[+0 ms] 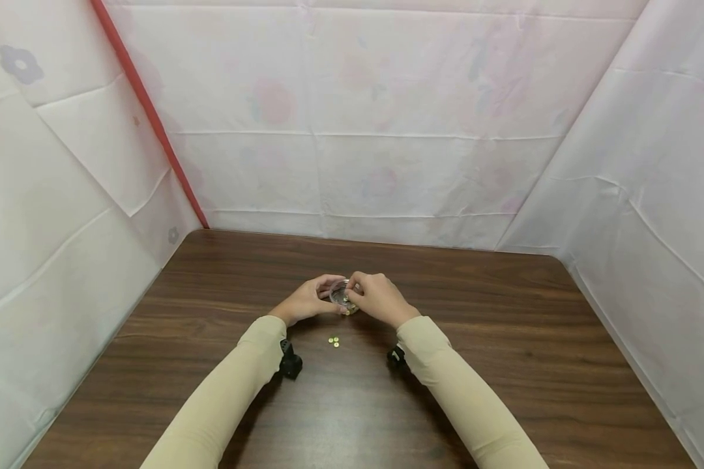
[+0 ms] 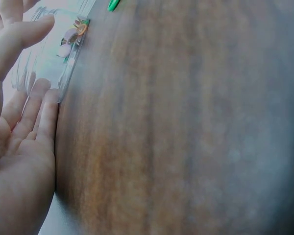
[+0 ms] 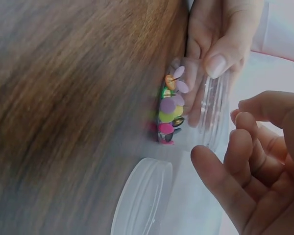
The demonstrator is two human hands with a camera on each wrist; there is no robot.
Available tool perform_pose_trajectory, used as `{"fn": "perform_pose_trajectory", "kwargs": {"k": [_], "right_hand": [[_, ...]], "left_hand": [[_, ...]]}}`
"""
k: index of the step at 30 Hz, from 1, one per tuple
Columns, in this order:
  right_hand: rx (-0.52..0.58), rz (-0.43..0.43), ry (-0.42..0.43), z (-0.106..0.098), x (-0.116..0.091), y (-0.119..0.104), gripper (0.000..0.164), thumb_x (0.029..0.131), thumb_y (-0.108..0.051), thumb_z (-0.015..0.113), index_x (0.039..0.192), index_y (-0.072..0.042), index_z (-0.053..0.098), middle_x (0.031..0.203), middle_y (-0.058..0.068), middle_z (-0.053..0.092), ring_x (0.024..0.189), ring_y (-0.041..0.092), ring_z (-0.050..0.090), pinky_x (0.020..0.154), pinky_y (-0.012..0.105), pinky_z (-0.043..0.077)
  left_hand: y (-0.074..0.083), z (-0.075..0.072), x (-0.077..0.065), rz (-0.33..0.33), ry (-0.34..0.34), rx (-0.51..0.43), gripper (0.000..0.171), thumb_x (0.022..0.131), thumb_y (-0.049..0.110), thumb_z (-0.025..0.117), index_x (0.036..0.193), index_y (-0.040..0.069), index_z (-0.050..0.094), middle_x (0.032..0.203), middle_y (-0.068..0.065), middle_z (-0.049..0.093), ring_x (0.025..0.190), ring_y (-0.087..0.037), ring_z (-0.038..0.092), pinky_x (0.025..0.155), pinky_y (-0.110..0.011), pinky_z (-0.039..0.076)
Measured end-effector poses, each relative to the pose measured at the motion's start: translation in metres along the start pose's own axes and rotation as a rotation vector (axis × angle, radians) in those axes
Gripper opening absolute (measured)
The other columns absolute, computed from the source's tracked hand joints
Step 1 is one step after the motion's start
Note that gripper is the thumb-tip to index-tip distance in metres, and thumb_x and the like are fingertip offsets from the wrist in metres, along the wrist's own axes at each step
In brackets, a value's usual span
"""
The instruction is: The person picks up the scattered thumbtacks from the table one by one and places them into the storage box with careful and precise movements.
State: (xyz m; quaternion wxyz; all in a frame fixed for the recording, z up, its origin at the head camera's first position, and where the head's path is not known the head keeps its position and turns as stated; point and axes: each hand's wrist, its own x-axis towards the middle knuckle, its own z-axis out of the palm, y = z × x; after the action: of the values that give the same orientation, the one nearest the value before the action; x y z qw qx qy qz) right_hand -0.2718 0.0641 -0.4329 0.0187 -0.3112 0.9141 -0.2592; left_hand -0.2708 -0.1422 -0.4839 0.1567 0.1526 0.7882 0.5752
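Note:
My left hand (image 1: pixel 308 301) grips a clear round jar (image 3: pixel 218 115) from the side, thumb against its wall. Colored thumbtacks (image 3: pixel 169 105) in purple, yellow, pink, orange and green lie inside at the jar's bottom; some also show through the wall in the left wrist view (image 2: pixel 71 36). Over the open mouth, my right hand (image 1: pixel 381 299) has its thumb and forefinger brought together. A tiny gold thumbtack (image 1: pixel 346 298) shows at those fingertips in the head view, while the right wrist view hides what lies between them. Three small yellow-green thumbtacks (image 1: pixel 334 341) lie on the table, nearer me than the jar.
A clear round lid (image 3: pixel 144 198) is on the wooden table (image 1: pixel 475 365) beside the jar. Pale floral sheets (image 1: pixel 387 130) hang behind and at both sides. Black wrist cameras (image 1: pixel 290 361) are strapped to both forearms, low over the table.

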Motion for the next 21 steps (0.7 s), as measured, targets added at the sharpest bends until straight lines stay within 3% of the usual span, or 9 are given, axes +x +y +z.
{"fn": "perform_pose_trajectory", "kwargs": {"k": [8,21], "right_hand": [[0.029,-0.053,-0.009,-0.001,-0.012,-0.005,0.008,0.094,-0.024,0.055,0.094,-0.019,0.061,0.064,-0.009,0.059,0.047,0.004,0.048,0.040,0.019,0.043],[0.026,-0.157,-0.038,0.005,-0.022,-0.014,0.007,0.092,-0.024,0.059,0.090,-0.018,0.062,0.066,-0.008,0.061,0.049,0.002,0.048,0.043,0.018,0.043]], "left_hand": [[-0.004,0.001,0.000,-0.001,0.032,0.021,0.075,0.072,0.032,0.080,0.137,0.023,0.044,0.140,0.001,0.041,0.128,-0.019,0.035,0.109,-0.045,0.035],[-0.005,0.000,0.000,0.054,0.023,0.000,0.072,0.075,0.027,0.078,0.138,0.019,0.043,0.138,-0.004,0.044,0.128,-0.023,0.037,0.108,-0.046,0.037]]}}
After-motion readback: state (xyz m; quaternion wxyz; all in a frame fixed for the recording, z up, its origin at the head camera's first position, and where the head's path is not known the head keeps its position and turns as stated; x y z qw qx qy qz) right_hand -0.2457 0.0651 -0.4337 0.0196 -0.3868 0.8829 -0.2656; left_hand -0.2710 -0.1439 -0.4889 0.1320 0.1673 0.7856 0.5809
